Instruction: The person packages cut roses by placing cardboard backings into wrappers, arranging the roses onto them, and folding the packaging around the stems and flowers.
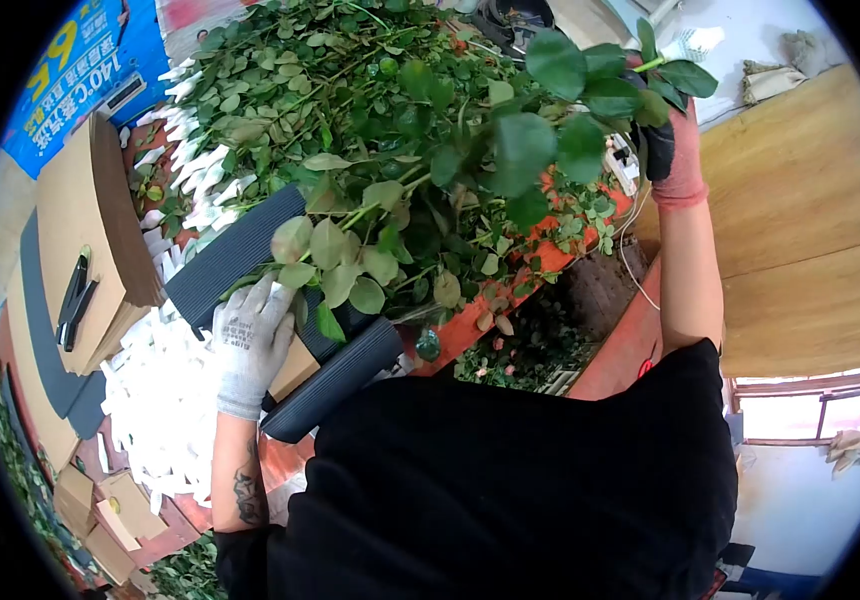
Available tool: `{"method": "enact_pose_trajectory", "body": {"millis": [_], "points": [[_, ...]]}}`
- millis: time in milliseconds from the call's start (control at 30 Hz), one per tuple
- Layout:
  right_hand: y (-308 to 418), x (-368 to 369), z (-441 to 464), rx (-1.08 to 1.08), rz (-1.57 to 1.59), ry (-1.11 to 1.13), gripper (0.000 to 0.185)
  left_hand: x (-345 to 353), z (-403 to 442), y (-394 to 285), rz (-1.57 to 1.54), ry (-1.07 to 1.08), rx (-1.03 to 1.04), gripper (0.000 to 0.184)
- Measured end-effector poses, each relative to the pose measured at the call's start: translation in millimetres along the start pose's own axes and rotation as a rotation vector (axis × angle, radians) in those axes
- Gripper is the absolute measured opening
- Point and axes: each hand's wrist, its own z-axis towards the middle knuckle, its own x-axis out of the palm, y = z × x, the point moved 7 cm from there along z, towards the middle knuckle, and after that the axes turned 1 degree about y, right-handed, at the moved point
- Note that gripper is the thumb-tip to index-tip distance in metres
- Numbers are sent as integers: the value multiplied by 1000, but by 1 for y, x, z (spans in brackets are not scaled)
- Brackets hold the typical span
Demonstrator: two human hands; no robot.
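Observation:
My right hand (674,150), in a pink and black glove, is raised at the upper right. It is closed around a rose stem (653,64) just below a flower head in a white net sleeve (695,44). Large green leaves (556,66) hang from this stem toward the middle. My left hand (253,335), in a pale grey glove, has its fingers closed over the lower end of a leafy stem (238,286). Whether both hands hold the same stem is hidden by leaves. Under and beside the left hand lie black corrugated sheets (335,380).
A heap of leafy roses with white-sleeved heads (290,110) covers the red table (450,345). White sleeves (165,410) are piled at left. Beside them stands a cardboard stack (90,220) with a black stapler-like tool (76,300). A white cable (630,265) hangs at right.

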Motion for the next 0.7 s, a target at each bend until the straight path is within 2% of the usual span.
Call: {"method": "enact_pose_trajectory", "body": {"millis": [33, 100, 133, 200, 267, 300, 333, 367, 400, 467, 500, 567, 600, 633, 700], "points": [[-2, -3, 2, -34, -3, 19, 27, 1, 1, 0, -3, -7, -6, 41], [-14, -12, -1, 104, 168, -99, 30, 0, 2, -1, -52, -31, -28, 38], [-6, -4, -1, 102, 175, -92, 30, -2, 4, -1, -47, -33, -36, 38], [24, 30, 0, 33, 15, 87, 30, -8, 8, -4, -91, -29, -44, 34], [22, 50, -5, 85, 90, 216, 35, -16, 12, -3, -57, -53, -59, 31], [36, 72, -10, -112, 59, 293, 40, -14, 13, 0, -180, -25, -47, 31], [50, 91, -10, -242, -8, 359, 37, -12, 14, 3, -302, 2, -33, 31], [62, 114, -11, -378, -130, 427, 35, -2, 15, 11, -345, 124, -71, 38], [70, 135, -14, -490, -220, 483, 32, -5, 15, 11, -332, 127, -74, 38], [68, 174, -26, -583, -286, 616, 33, -13, 21, 8, -354, 107, -212, 46], [63, 192, -32, -610, -294, 690, 37, -15, 30, 3, -248, 176, -147, 54], [56, 220, -56, -667, -502, 791, 40, -1, 47, -8, 32, 170, 143, 50], [50, 229, -65, -679, -584, 843, 41, 12, 53, -8, 167, 323, 147, 52], [42, 233, -75, -641, -601, 902, 43, 8, 63, -11, 63, 308, 36, 58], [41, 236, -81, -563, -608, 996, 46, 25, 76, -19, 130, 362, -23, 59]]}}
